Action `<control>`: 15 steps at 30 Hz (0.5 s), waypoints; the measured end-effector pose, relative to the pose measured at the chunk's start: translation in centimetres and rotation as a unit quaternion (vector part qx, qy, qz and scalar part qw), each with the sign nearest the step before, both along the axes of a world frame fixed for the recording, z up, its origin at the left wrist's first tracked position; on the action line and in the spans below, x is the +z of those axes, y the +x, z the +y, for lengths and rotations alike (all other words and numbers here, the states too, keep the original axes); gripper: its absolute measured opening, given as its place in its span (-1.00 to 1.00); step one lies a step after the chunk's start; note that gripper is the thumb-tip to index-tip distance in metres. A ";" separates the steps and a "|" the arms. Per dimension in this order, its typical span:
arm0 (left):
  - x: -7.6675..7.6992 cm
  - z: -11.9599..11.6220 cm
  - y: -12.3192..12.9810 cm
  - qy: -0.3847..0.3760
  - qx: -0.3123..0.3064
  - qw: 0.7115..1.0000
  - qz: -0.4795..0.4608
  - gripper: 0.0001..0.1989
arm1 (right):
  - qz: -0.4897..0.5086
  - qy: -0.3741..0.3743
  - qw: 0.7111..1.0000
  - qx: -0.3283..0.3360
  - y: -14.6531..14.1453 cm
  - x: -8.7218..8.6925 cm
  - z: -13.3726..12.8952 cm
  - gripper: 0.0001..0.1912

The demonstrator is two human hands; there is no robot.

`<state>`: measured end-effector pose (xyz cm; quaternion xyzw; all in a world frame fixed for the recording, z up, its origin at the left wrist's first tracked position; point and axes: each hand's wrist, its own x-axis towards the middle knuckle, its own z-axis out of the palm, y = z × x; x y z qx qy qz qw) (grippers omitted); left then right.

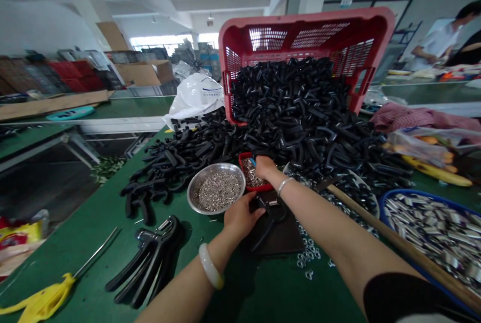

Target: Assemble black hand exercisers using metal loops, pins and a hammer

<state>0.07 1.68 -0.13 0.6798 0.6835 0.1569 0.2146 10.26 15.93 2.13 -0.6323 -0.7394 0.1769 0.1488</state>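
My left hand [240, 217] grips a black plastic hand-grip piece [271, 210] that lies on a dark mat [285, 237]. My right hand [265, 167] reaches over a small red tray [257, 187] of tiny silver metal parts, its fingertips at the tray's far edge. Whether those fingers hold anything is hidden. Left of the tray stands a steel bowl [216, 188] full of small silver pieces. Behind both hands rises a large heap of black plastic handles [293, 112], spilling from a tipped red plastic crate [304, 37].
The green belt table [71, 232] carries several assembled black grips [150, 263], a yellow-handled screwdriver [48, 298] and loose metal rings [308, 258]. A blue basin [432, 232] of metal pieces sits right, beside a wooden stick [398, 243]. A person [439, 42] works at the far right.
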 end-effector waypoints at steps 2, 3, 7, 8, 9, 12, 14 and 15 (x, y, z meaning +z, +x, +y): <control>-0.1 -0.1 -0.1 0.009 -0.002 1.000 -0.002 -0.47 | 0.040 0.019 0.999 -0.005 0.5 0.6 -0.3 -0.73; -0.2 -0.2 -0.1 0.014 -0.004 1.000 -0.002 -0.47 | 0.063 0.028 0.998 -0.006 1.0 0.8 -0.6 -0.72; -0.4 -0.7 -0.2 0.027 -0.005 1.000 -0.008 -0.49 | 0.150 0.040 0.988 -0.006 3.4 0.7 -4.2 -0.67; -0.4 -0.7 -0.2 0.028 -0.001 1.000 -0.010 -0.50 | 0.181 0.040 0.983 -0.004 4.1 0.4 -5.6 -0.69; -0.4 -0.8 -0.2 0.028 0.001 1.000 -0.012 -0.50 | 0.220 0.037 0.975 0.000 4.7 -0.1 -6.9 -0.72; -0.4 -0.6 -0.3 0.025 -0.015 0.999 -0.022 -0.51 | 0.367 0.019 0.930 0.018 6.1 -1.8 -10.6 -0.81; -0.5 -0.3 -0.5 0.030 -0.039 0.998 -0.037 -0.51 | 0.416 0.013 0.909 0.019 6.6 -2.8 -12.0 -0.81; -0.5 -0.2 -0.6 0.033 -0.050 0.997 -0.043 -0.51 | 0.428 0.014 0.904 0.016 6.7 -3.2 -12.4 -0.80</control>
